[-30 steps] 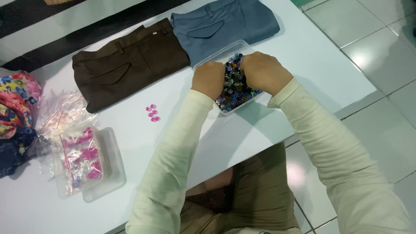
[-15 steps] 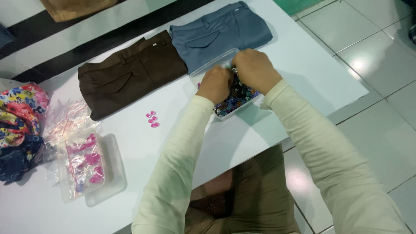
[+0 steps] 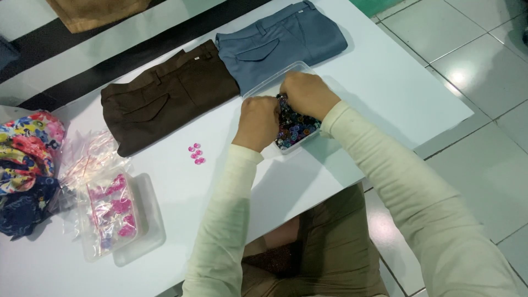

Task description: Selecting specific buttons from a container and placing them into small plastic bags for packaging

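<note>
- both hands, left hand (image 3: 257,122) and right hand (image 3: 306,92), are digging curled fingers into the clear box of buttons (image 3: 296,127) sitting beside the blue trousers (image 3: 280,41).
- buttons are looking small, hard, slippery; pinching singly is seeming best.

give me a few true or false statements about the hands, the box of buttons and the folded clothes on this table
1. Both hands, left hand and right hand, are in the clear box of mixed buttons. True.
2. The brown trousers lie on top of the blue trousers. False: they lie side by side, folded, the brown pair to the left in the picture.
3. A few pink buttons lie loose on the white table. True.
4. The pink buttons sit inside the box that the hands reach into. False: they lie on the bare table, apart from it.
5. The clear tray with bags of pink pieces is held in the left hand. False: it lies untouched near the table's left end.
</note>
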